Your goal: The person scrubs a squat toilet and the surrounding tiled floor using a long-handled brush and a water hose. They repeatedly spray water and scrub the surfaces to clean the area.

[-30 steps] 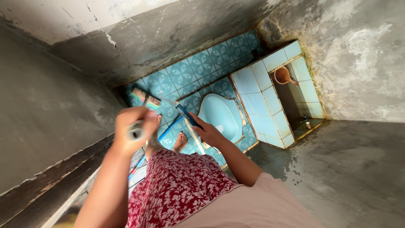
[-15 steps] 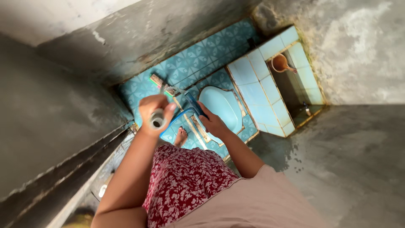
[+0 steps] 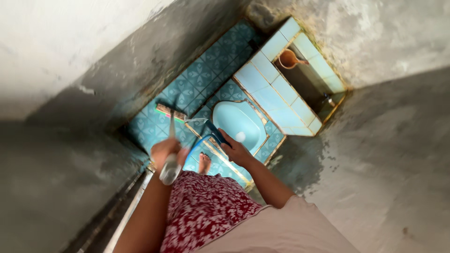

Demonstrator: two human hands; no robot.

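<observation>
My left hand (image 3: pixel 165 152) grips the grey handle (image 3: pixel 170 165) of a long floor brush, whose green and pink brush head (image 3: pixel 169 112) rests on the blue patterned floor tiles (image 3: pixel 197 77) near the wall. My right hand (image 3: pixel 234 150) holds a blue spray nozzle (image 3: pixel 216 132) with a blue hose (image 3: pixel 193 149) looping down from it. A thin stream of water leaves the nozzle toward the brush head. The nozzle is over the near edge of a light blue squat toilet (image 3: pixel 239 119). One bare foot (image 3: pixel 204 162) stands on the tiles between my hands.
A tiled water basin (image 3: pixel 276 91) stands beyond the toilet, with an orange dipper (image 3: pixel 289 58) inside it. Stained grey concrete walls (image 3: pixel 393 154) close in on all sides. My red flowered skirt (image 3: pixel 206 211) fills the lower middle.
The view has tilted and shifted. My left hand has dropped lower with the brush handle, and the brush head has slid slightly toward the toilet. My right hand keeps the nozzle beside the toilet.
</observation>
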